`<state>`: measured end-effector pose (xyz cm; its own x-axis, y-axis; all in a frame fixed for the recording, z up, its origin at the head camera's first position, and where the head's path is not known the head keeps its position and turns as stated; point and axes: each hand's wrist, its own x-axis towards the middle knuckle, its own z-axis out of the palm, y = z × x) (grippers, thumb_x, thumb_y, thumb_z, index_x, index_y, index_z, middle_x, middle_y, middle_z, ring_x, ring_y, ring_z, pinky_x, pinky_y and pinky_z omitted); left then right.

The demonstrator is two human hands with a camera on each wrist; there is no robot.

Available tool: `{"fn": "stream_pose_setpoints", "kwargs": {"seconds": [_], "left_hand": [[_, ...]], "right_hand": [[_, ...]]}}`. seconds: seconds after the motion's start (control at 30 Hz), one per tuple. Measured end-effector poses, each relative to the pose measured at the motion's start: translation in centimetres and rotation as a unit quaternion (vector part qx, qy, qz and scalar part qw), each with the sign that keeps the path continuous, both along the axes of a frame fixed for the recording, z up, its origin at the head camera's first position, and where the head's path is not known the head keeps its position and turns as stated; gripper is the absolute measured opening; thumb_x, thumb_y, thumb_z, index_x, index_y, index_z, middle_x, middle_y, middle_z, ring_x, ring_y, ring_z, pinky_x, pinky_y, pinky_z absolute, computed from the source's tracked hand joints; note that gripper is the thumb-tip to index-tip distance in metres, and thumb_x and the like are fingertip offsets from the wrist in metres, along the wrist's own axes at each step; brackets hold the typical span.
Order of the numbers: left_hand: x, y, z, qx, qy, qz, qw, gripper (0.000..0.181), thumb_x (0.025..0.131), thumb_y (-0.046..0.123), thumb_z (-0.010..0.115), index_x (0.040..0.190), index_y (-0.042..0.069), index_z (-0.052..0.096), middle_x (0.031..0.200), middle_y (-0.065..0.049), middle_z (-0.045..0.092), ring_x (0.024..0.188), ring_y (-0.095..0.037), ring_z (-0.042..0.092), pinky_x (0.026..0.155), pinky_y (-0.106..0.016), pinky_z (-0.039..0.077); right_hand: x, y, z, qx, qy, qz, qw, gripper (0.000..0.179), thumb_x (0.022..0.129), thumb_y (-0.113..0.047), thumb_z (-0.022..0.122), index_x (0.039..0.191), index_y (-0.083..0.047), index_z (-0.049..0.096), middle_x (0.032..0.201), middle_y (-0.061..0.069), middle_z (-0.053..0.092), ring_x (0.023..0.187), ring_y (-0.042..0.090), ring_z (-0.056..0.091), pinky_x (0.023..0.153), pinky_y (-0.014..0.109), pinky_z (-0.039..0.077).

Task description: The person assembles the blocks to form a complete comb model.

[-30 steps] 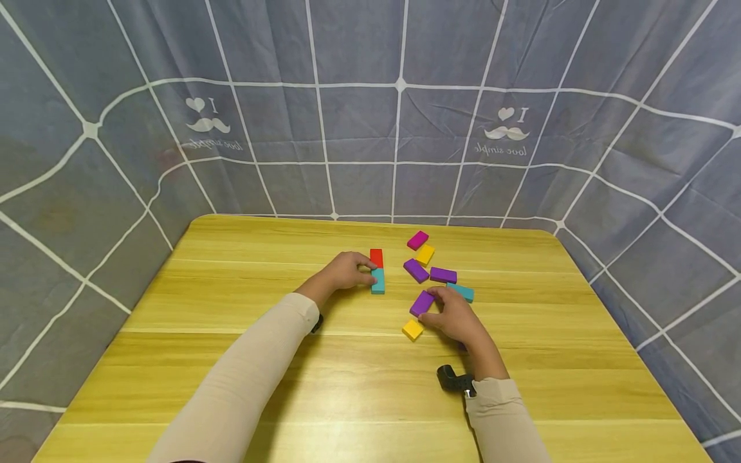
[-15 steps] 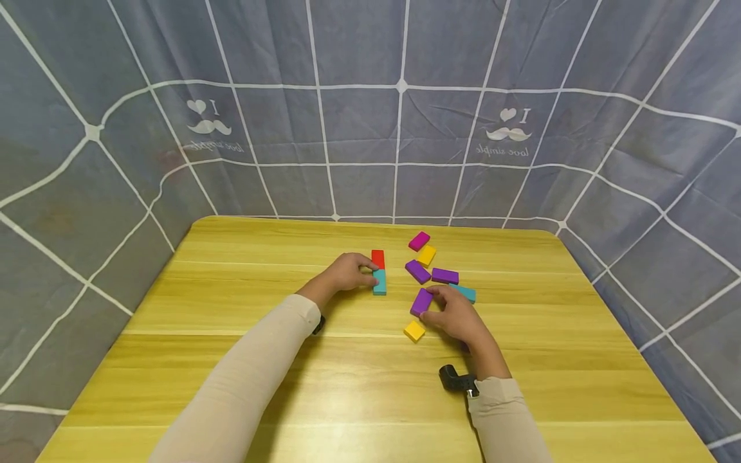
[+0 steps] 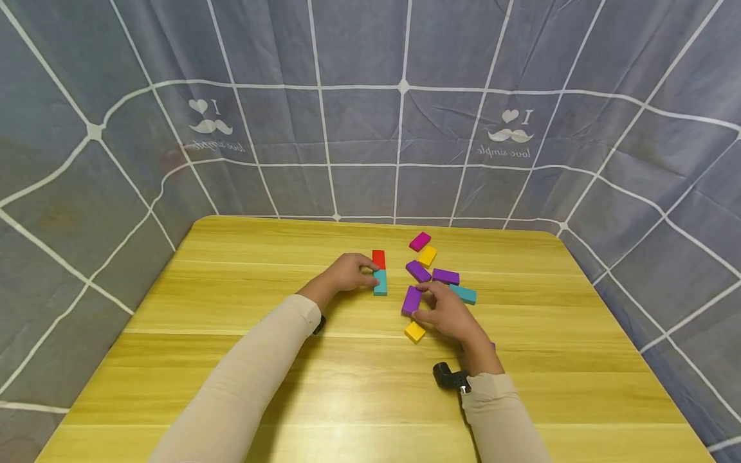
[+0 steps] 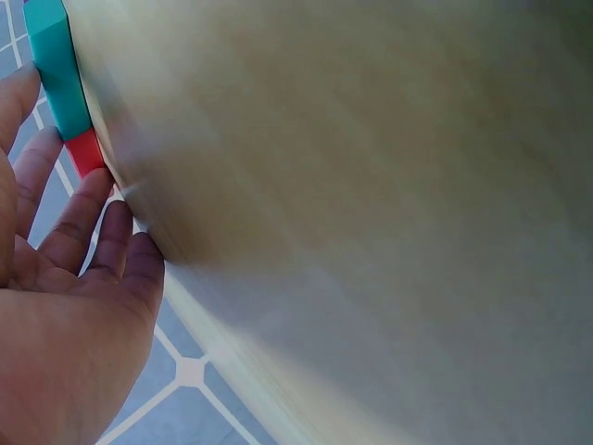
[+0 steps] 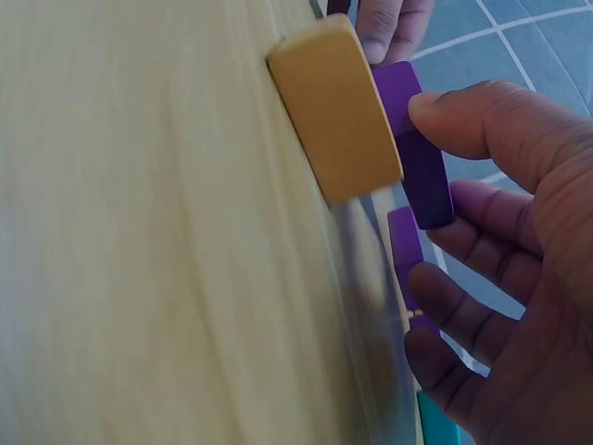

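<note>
My right hand pinches a purple block by its ends, between thumb and fingers. In the right wrist view the thumb lies at one end of this purple block and the fingertips at the other. My left hand rests beside a teal block and a red block, which lie end to end in a line. Its fingertips touch their left side near the joint. The left wrist view shows the teal block at the thumb, with the loosely bent fingers reaching toward the red one.
A yellow block lies just in front of the held purple block. Behind the right hand are two purple blocks, a teal block, a yellow block and a magenta block. A grey curtain surrounds the wooden table.
The right hand has shifted the purple block slightly left, toward the teal and red pair, and turned it more upright in the head view. The left hand has stayed in place.
</note>
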<state>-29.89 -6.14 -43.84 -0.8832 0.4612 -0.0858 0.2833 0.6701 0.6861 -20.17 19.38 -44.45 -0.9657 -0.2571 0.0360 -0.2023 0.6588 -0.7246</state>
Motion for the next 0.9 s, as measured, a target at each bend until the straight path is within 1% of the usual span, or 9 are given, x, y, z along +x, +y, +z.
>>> {"fn": "stream_pose_setpoints", "kwargs": {"seconds": [0.07, 0.23, 0.33, 0.6, 0.73, 0.9], "left_hand": [[0.0, 0.0, 0.0, 0.0, -0.001, 0.001, 1.0, 0.035, 0.089, 0.024, 0.076, 0.119, 0.008, 0.072, 0.132, -0.009, 0.062, 0.129, -0.029, 0.051, 0.109, -0.041, 0.039], [0.0, 0.0, 0.0, -0.002, -0.002, 0.005, 1.0, 0.035, 0.089, 0.024, 0.076, 0.12, 0.009, 0.072, 0.132, -0.008, 0.062, 0.13, -0.029, 0.05, 0.11, -0.041, 0.038], [0.0, 0.0, 0.1, -0.002, -0.001, 0.004, 1.0, 0.035, 0.089, 0.024, 0.076, 0.12, 0.008, 0.072, 0.132, -0.009, 0.062, 0.129, -0.029, 0.051, 0.11, -0.041, 0.038], [-0.1, -0.1, 0.0, -0.006, 0.002, -0.004, 1.0, 0.035, 0.089, 0.024, 0.076, 0.12, 0.008, 0.072, 0.131, -0.009, 0.063, 0.127, -0.029, 0.052, 0.109, -0.041, 0.039], [-0.1, -0.2, 0.1, -0.006, 0.005, -0.007, 0.9999, 0.035, 0.089, 0.023, 0.076, 0.12, 0.008, 0.072, 0.131, -0.009, 0.063, 0.127, -0.029, 0.052, 0.109, -0.041, 0.039], [0.0, -0.2, 0.1, 0.0, 0.009, -0.009, 0.9999, 0.035, 0.089, 0.023, 0.076, 0.119, 0.007, 0.072, 0.131, -0.009, 0.063, 0.127, -0.029, 0.053, 0.108, -0.041, 0.04]], "right_hand": [[0.0, -0.4, 0.1, -0.005, -0.002, 0.007, 1.0, 0.054, 0.082, -0.014, 0.077, 0.132, -0.007, 0.059, 0.126, 0.013, 0.059, 0.107, 0.031, 0.054, 0.096, 0.048, 0.045], [-0.1, -1.2, 0.2, -0.016, -0.02, 0.019, 0.9995, 0.053, 0.083, -0.015, 0.076, 0.133, -0.011, 0.059, 0.134, 0.011, 0.057, 0.116, 0.032, 0.056, 0.101, 0.05, 0.045], [-0.1, -1.8, 0.2, -0.019, -0.027, 0.029, 0.999, 0.052, 0.084, -0.014, 0.076, 0.132, -0.013, 0.059, 0.135, 0.009, 0.056, 0.119, 0.033, 0.056, 0.101, 0.05, 0.045], [-0.1, -3.5, 0.2, -0.02, -0.034, 0.052, 0.9978, 0.051, 0.082, -0.01, 0.076, 0.131, -0.014, 0.061, 0.127, 0.0, 0.057, 0.113, 0.026, 0.055, 0.101, 0.045, 0.045], [-0.2, -4.2, 0.0, -0.006, -0.025, 0.064, 0.9976, 0.051, 0.082, -0.01, 0.076, 0.13, -0.013, 0.061, 0.124, -0.002, 0.058, 0.112, 0.023, 0.055, 0.1, 0.044, 0.045], [-0.3, -4.7, -0.3, 0.004, -0.008, 0.08, 0.9968, 0.05, 0.081, -0.009, 0.076, 0.129, -0.011, 0.062, 0.126, -0.001, 0.058, 0.114, 0.022, 0.055, 0.103, 0.043, 0.043]]}}
